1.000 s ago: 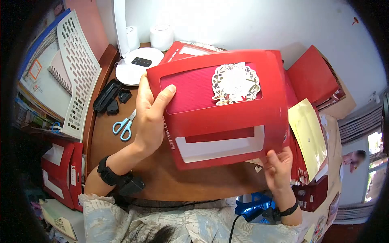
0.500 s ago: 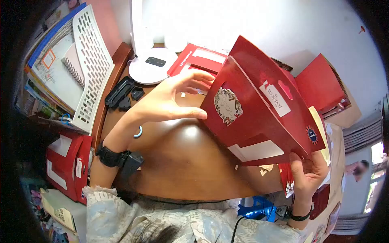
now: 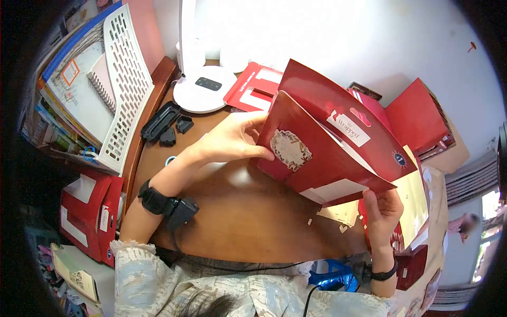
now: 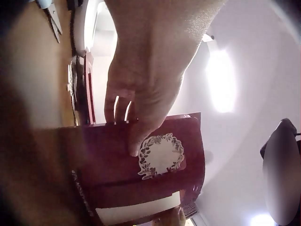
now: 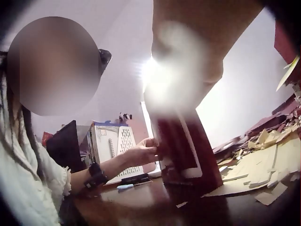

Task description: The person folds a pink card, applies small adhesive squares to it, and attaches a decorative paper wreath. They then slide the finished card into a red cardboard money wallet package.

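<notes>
Both hands hold a red card folder tilted above the desk. Printed on its upper panel are a "Wrapped" label and a round blue badge. A wreath-patterned card shows on its front panel, with a pale window strip lower down. My left hand grips the left edge, thumb on the front and fingers behind. At the lower right corner, my right hand pinches the folder. A gap shows between front and upper panels. In the left wrist view, the left thumb lies beside the wreath card.
A lamp base and another red packet lie behind. Black plastic pieces sit at left, beside a white perforated file holder. Yellow sheets and paper scraps lie at right, a red box beyond.
The folder has turned from facing the camera to tilted, its upper panel showing. My left hand came off its edge, then took hold again. A gap between the panels has widened.
</notes>
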`<state>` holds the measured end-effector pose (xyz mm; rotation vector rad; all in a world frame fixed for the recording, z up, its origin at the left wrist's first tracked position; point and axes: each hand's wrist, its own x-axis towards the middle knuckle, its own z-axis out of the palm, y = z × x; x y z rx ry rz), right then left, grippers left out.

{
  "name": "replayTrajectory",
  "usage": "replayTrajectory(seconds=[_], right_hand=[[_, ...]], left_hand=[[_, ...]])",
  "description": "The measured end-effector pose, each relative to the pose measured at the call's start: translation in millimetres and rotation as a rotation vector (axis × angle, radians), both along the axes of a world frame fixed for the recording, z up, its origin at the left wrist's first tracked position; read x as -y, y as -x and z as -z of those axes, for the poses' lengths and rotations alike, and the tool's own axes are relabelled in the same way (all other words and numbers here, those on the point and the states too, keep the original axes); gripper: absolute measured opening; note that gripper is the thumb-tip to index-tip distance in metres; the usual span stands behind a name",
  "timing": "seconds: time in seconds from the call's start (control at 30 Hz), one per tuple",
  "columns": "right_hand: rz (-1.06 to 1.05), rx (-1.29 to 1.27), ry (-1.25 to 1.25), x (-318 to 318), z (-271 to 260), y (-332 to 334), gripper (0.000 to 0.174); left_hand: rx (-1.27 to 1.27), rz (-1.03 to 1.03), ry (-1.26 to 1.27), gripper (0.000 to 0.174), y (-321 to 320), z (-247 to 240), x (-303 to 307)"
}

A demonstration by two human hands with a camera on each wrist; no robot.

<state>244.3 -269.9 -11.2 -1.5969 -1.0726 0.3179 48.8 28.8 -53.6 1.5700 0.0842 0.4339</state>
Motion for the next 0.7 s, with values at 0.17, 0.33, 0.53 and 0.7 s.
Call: replayTrajectory(seconds=[0.17,0.33,0.53,0.7], right_hand=[[-0.009,0.001,-0.057,-0.9,-2.3,2.3,0.023],[-0.014,0.026,-0.027,1.0,0.9,0.2,0.022],[-0.033,0.037,-0.045,1.4,0.6,-1.4,0.023],[-0.033,0.052,-0.015,0.4,-2.5,-1.2,0.025]], left_hand=[[-0.176,0.06,-0.421,0.052,15.3,-19.1,0.6],[-0.133,0.037,-0.421,0.04,11.6,-9.6,2.7],[-0.217,0.116,-0.421,0.047,14.3,-15.9,3.9],[-0.16,0.104,-0.403,0.047,12.0,-13.2,9.3]])
